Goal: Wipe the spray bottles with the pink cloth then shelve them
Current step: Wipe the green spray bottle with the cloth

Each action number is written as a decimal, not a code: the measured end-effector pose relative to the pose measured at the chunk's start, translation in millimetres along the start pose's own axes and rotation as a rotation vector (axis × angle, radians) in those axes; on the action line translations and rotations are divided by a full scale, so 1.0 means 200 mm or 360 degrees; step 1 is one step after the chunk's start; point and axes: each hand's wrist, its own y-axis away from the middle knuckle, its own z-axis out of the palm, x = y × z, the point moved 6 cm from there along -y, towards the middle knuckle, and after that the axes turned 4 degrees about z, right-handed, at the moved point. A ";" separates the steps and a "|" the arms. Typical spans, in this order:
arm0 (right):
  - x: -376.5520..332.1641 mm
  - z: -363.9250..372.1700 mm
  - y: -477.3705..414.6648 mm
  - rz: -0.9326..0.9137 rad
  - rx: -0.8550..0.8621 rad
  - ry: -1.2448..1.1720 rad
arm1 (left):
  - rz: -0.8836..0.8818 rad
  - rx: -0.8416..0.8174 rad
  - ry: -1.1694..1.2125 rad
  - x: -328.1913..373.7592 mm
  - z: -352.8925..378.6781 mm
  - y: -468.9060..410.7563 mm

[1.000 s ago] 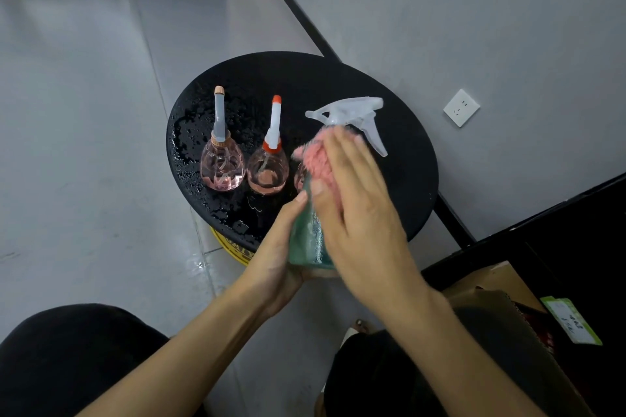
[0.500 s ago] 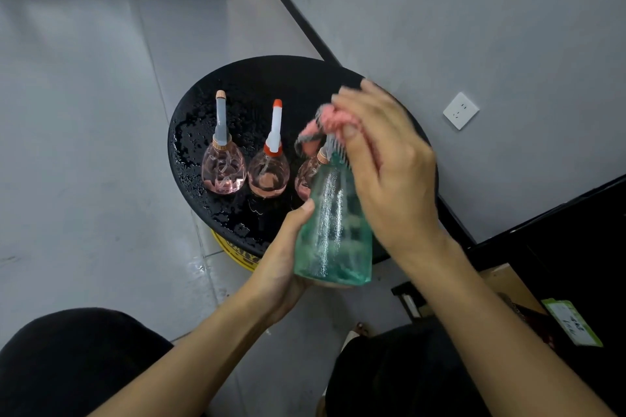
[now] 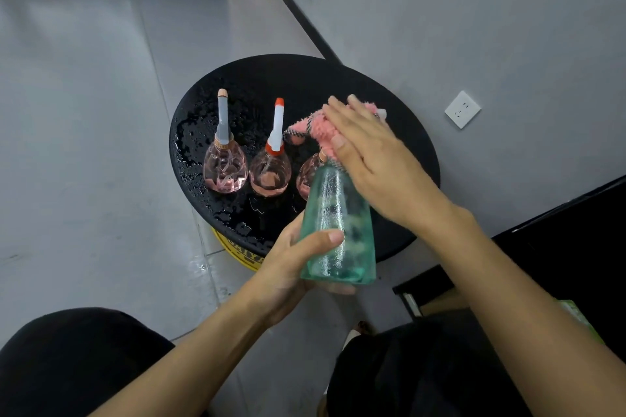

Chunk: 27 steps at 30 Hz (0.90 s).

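The left hand (image 3: 288,267) grips the green bottle (image 3: 338,223) low, thumb across its front. The right hand (image 3: 372,159), fingers nearly straight, presses the pink cloth (image 3: 318,132) over the bottle's top. Beyond, three pink bottles (image 3: 225,169) stand on the wet black table (image 3: 305,78).

Left hand (image 3: 291,267), right hand (image 3: 376,166) and forearms (image 3: 189,359) bare; black legwear (image 3: 74,366), perhaps trousers.

Green bottle (image 3: 338,223) top hidden under pink cloth (image 3: 320,132) & right hand (image 3: 376,159).
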 end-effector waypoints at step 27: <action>0.05 -0.07 -0.03 0.0178 0.0035 0.0036 | 0.0042 -0.0018 -0.0026 0.00 0.03 0.00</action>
